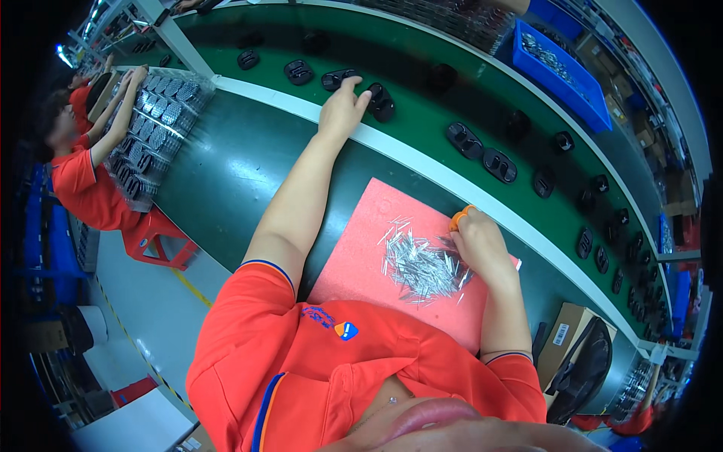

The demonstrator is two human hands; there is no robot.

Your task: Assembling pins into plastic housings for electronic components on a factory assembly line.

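1. A green conveyor belt [422, 98] carries black plastic housings past the bench.
2. A pink foam mat [361, 256] keeps a pile of metal pins [422, 265] together.
3. The left hand [343, 109], fingers curled, touches one black housing [340, 78] on the belt.
4. The right hand [482, 245], closed, pinches a small orange tool [461, 217] beside the pins.

The pink mat [361, 248] looked like soft matt foam with a faintly grainy face, and the heap of thin pins [422, 264] on it was bright bare metal that glinted silver; at the mat's far edge the right hand [482, 245] pinched a small smooth orange plastic piece [460, 218]. Beyond the mat, the desk [226, 173] had a dark green, slightly glossy top that reflected the lights, the belt [422, 105] was a duller green, and the black parts [380, 102] by the left hand [343, 109] seemed moulded plastic with a mild sheen.
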